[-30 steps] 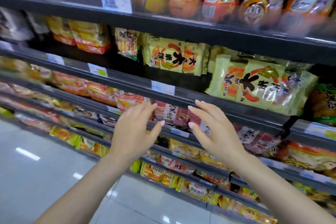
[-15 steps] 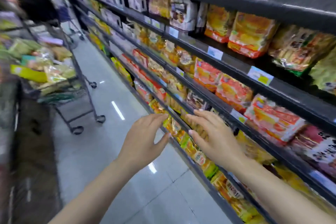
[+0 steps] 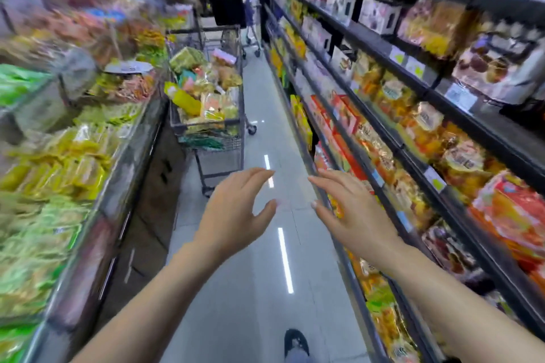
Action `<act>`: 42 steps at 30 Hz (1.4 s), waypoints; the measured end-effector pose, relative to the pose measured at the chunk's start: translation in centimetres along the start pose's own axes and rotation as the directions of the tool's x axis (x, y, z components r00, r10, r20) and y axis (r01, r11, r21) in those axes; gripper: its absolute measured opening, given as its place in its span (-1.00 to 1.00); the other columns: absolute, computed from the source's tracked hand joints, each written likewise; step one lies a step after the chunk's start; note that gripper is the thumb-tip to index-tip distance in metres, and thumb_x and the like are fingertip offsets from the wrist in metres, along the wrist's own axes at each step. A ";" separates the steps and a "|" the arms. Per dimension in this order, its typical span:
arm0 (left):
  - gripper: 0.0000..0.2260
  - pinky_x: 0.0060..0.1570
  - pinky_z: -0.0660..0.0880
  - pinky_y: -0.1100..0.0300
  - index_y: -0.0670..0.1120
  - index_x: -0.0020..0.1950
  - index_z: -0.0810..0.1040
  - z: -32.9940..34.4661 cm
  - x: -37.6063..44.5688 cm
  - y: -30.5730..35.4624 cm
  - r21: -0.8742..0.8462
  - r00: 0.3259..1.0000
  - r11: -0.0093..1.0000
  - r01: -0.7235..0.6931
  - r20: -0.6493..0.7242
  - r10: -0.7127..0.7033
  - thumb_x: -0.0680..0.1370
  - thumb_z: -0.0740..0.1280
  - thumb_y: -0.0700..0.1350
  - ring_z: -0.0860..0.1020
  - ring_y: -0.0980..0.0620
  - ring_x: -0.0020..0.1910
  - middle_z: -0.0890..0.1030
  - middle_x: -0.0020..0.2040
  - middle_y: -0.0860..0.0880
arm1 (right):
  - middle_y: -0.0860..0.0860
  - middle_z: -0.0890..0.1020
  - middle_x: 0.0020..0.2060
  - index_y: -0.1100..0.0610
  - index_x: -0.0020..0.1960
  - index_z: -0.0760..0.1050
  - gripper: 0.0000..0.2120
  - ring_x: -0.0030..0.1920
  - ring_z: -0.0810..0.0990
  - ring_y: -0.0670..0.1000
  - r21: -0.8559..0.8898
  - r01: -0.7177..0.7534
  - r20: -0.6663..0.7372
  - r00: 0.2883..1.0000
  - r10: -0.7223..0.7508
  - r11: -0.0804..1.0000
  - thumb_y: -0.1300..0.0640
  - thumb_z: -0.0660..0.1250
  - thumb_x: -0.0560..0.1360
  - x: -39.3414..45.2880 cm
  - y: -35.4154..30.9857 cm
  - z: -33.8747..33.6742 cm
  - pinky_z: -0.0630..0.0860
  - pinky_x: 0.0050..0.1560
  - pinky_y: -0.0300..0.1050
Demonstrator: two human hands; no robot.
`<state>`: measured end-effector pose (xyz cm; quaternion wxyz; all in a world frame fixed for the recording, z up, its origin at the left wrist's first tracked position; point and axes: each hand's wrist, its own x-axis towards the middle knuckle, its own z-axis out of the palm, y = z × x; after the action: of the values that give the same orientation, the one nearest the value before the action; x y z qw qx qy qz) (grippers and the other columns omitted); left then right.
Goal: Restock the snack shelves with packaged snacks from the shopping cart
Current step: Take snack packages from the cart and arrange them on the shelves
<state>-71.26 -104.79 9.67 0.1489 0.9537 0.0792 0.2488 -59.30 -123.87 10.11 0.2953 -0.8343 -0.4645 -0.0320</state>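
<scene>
Both your hands are out in front of you over the aisle floor (image 3: pixel 265 132), and neither has hold of anything: your left hand (image 3: pixel 236 212) has its fingers loosely spread and relaxed, thumb apart from them, and your right hand (image 3: pixel 351 212) mirrors it, fingers stretched forward, so each grip is wide and empty. The two hands are near each other but not touching. Your right hand sits just beside the lower edges of the snack shelves (image 3: pixel 413 74), which run along your right side in dark tiers packed with orange, red and yellow packaged snacks (image 3: pixel 460 162). The shopping cart (image 3: pixel 212 127) stands farther down the aisle, ahead and to your left, well apart from both hands, heaped with bagged snacks (image 3: pixel 206 91) in yellow, green and clear wrappers. On your left a low display (image 3: pixel 59 156) holds more yellow and green packets, though that side is blurred. One shoe (image 3: pixel 296 342) shows at the bottom edge, on the floor
</scene>
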 end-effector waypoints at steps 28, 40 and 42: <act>-0.54 0.22 0.42 0.10 -0.10 0.38 0.47 4.4 32.6 -34.5 0.111 0.916 0.910 0.400 -0.083 -0.393 0.53 0.31 0.07 0.49 -0.05 0.26 0.56 0.27 -0.04 | -0.04 0.46 0.31 0.04 0.35 0.45 -0.63 0.36 0.33 -0.04 0.132 0.174 0.142 0.971 -0.192 0.976 0.07 0.31 0.56 52.8 8.9 14.2 0.14 0.29 -0.33; -0.54 0.24 0.39 0.07 -0.11 0.39 0.45 7.5 45.4 -49.0 0.136 0.882 0.872 0.471 -0.036 -0.470 0.54 0.38 0.02 0.47 -0.07 0.29 0.54 0.30 -0.05 | -0.09 0.45 0.29 0.03 0.36 0.45 -0.62 0.35 0.33 -0.07 0.156 0.123 0.236 0.959 -0.158 0.980 0.08 0.32 0.55 71.6 14.3 21.7 0.22 0.33 -0.27; -0.53 0.26 0.37 0.08 -0.10 0.41 0.42 8.4 47.4 -50.7 0.132 0.860 0.851 0.508 -0.017 -0.511 0.55 0.36 0.03 0.45 -0.06 0.32 0.51 0.33 -0.04 | -0.04 0.46 0.30 0.04 0.35 0.45 -0.62 0.35 0.35 -0.04 0.162 0.142 0.250 0.952 -0.179 0.977 0.09 0.33 0.54 74.7 15.6 23.1 0.24 0.32 -0.23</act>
<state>-30.04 -48.37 7.61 0.1471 0.9086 0.3438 0.1859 -9.66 -61.44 8.35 0.2860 -0.7674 -0.5671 0.0879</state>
